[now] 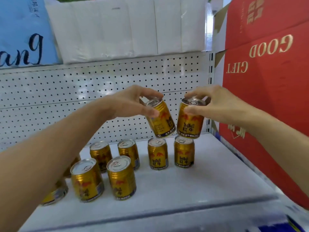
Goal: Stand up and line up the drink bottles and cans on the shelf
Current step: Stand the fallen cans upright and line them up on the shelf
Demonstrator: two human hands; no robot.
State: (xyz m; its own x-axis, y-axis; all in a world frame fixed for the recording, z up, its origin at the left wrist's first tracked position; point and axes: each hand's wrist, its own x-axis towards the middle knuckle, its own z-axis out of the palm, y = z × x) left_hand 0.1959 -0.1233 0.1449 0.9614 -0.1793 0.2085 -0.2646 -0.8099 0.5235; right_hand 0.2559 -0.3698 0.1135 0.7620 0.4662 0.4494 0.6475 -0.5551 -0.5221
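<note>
a gold can (160,118), tilted, is pinched at its rim by the left hand (132,102); another can (190,119) at 3 o'clock is pinched likewise by the right hand (215,104). stiff, slick metal is judged; rim grips suit.

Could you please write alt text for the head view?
Each hand, left and right, holds a gold can by its top above two standing cans on a white shelf. More cans stand further left; a red box is at right.

Six cans (127,164) stand on the shelf (209,181); two held cans (175,118) hover above the right pair; box (267,97) at right.
</note>
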